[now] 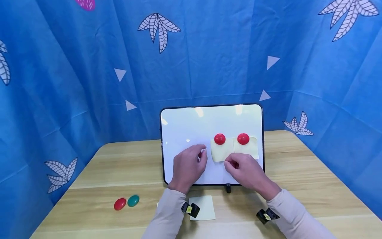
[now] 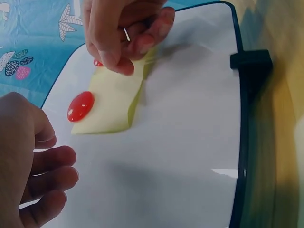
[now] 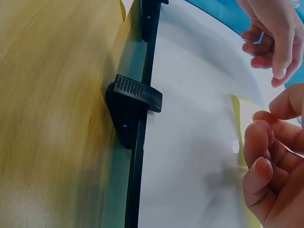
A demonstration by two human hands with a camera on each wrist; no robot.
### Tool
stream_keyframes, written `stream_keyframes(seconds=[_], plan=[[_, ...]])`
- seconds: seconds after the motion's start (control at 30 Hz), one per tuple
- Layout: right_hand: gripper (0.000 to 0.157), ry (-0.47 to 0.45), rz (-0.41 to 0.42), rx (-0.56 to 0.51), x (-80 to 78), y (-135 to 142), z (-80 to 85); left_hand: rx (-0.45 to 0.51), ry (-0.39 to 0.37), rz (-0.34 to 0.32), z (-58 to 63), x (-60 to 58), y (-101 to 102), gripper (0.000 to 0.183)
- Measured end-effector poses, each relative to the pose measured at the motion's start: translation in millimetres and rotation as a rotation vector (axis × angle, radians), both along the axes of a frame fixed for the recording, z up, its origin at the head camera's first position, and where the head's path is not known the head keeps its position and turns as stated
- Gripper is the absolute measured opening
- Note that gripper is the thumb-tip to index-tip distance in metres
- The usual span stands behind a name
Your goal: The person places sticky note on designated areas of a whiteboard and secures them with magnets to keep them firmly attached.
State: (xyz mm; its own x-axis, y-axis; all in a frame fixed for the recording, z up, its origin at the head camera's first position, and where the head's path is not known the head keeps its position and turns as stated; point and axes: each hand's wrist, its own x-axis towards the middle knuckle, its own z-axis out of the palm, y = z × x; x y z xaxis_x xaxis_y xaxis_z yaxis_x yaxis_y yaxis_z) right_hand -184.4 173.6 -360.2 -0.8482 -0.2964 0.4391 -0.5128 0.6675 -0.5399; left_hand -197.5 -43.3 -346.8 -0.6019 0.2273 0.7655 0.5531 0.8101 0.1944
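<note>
A small whiteboard (image 1: 185,122) with a black frame stands tilted back on the table. Two pale yellow sticky notes lie side by side on it, a left note (image 1: 221,154) and a right note (image 1: 252,146), each under a round red magnet (image 1: 220,139) at its upper part. My left hand (image 1: 187,166) hovers before the board, left of the notes, fingers loosely bent around nothing. By the notes' lower edges is my right hand (image 1: 246,169); its thumb and fingers are bent but apart in the right wrist view, holding nothing visible. The notes' lower edges curl outward.
On the table at the left lie a red magnet (image 1: 120,204) and a green magnet (image 1: 133,200). Another sticky note (image 1: 206,209) lies before the board, partly behind my left wrist. A black stand clip (image 3: 135,95) holds the board's bottom edge. Blue curtain (image 1: 209,66) surrounds the table.
</note>
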Motion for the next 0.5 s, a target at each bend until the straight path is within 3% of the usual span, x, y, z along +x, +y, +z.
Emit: stream_keyframes(seconds=[0.13,0.33,0.5], plan=[[0.008,-0.025,0.017,-0.015,2.4,-3.1,-2.3,-0.027,-0.046,-0.015,-3.0,2.3,-6.3,0.012],[0.011,-0.045,0.113,-0.001,4.6,-14.4,-9.5,-0.069,-0.094,-0.007,-11.2,6.1,-19.5,0.014],[0.011,-0.06,0.158,0.05,7.5,-22.7,-15.3,-0.043,-0.13,-0.031,-18.6,8.5,-27.4,0.015]])
